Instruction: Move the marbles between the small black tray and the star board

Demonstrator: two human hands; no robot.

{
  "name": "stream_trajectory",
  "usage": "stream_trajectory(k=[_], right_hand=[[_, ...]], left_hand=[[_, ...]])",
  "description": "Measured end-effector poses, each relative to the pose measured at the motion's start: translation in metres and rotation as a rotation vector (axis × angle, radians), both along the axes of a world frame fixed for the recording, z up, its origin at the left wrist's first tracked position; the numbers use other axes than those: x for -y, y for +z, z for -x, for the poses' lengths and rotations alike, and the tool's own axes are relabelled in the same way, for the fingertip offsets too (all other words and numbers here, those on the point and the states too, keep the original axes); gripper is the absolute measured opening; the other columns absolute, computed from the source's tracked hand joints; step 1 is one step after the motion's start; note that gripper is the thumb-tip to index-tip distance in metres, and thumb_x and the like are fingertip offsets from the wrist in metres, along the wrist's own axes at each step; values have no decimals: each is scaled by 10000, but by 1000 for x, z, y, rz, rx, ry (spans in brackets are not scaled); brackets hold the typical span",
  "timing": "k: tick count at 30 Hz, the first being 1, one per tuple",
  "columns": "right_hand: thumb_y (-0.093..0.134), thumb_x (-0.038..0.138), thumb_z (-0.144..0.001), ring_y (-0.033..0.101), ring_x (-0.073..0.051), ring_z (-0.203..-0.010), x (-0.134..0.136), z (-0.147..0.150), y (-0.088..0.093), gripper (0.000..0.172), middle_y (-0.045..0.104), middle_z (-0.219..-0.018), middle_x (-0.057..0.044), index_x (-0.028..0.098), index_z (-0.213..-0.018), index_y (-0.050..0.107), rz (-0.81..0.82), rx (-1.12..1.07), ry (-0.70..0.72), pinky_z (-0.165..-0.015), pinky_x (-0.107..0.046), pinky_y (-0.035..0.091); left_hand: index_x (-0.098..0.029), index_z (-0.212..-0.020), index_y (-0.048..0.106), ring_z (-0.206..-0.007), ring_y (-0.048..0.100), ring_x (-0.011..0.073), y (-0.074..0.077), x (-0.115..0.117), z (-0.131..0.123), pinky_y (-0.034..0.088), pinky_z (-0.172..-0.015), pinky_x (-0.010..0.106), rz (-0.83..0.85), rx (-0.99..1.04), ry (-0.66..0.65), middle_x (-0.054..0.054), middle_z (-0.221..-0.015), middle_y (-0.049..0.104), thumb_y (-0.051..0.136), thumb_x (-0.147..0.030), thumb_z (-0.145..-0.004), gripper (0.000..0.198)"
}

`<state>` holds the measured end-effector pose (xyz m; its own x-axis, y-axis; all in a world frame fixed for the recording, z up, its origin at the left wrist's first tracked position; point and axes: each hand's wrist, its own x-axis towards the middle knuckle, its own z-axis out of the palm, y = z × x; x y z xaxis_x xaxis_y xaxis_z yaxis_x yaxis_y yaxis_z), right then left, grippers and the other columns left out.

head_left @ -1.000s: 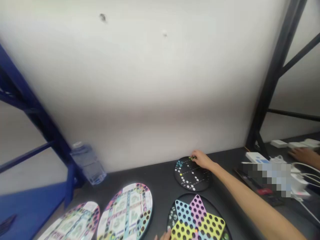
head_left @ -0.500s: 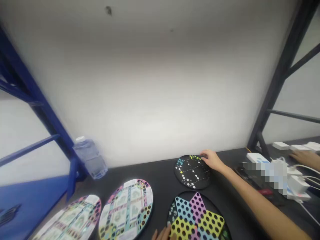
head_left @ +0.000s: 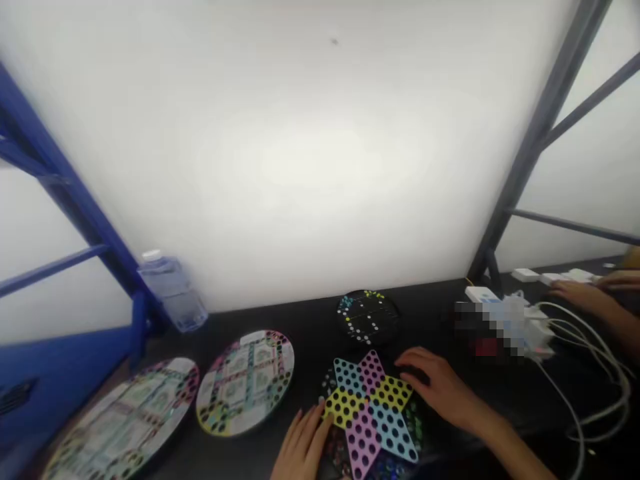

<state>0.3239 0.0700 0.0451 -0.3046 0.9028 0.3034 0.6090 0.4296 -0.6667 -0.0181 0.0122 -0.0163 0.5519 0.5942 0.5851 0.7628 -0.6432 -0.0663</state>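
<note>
A round star-pattern peg board (head_left: 371, 408) in yellow, pink and blue lies on the dark table in front of me. My left hand (head_left: 301, 443) rests at its lower left edge, fingers stretched and touching the rim. My right hand (head_left: 439, 389) hovers over its right edge with fingers loosely curved and apart, holding nothing that I can see. Farther back a small black round board (head_left: 367, 316) with coloured and white dots lies near the wall.
Two round pastel game boards (head_left: 245, 382) (head_left: 120, 420) lie to the left. A water bottle (head_left: 171, 300) stands by the blue shelf post (head_left: 75, 200). White boxes and cables (head_left: 530, 327) sit at the right, where another person's hands (head_left: 585, 293) rest. A grey post (head_left: 530, 153) rises behind.
My right hand has drawn back from the small black board to the star board's right edge. My left hand has come further into view at the star board. The view tilted down.
</note>
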Motion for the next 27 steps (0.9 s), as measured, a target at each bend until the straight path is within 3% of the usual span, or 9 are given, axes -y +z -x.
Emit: stream_trajectory(k=[5,17,22,27], right_hand=[[522,256,-935,617,-255,-1059,29,12,-14,221,666,-1100,-83,289,-1071,693,-38,-21,-19,-937,-411,526],[469,215,-948,605,-276,-1001,40,25,-35,234,660,-1047,-95,261,-1018,688,-141,54,-82,-900,-471,516],[474,200,-937,592,-272,-1076,38,17,-30,220,635,-1128,-108,249,-1008,676,-144,32,-86,-944,-459,508],[546,172,-840,544,-303,-1189,37,2,-20,113,604,-1219,-110,242,-856,633,-163,47,-202,-991,-493,489]], left_hand=[[-243,-1441,466,-1248,593,262,8,13,-6,562,-977,348,12,-8,64,79,-1406,582,630,-585,-842,708],[-226,-1423,493,-1293,553,271,27,27,-15,549,-1007,388,99,-7,110,90,-1452,535,626,-539,-865,653],[-222,-1443,469,-1317,528,287,25,27,-16,546,-1013,414,139,-21,118,96,-1474,508,619,-519,-878,656],[-229,-1403,516,-1261,567,293,22,32,-16,570,-976,419,127,25,102,108,-1423,557,651,-498,-860,621]])
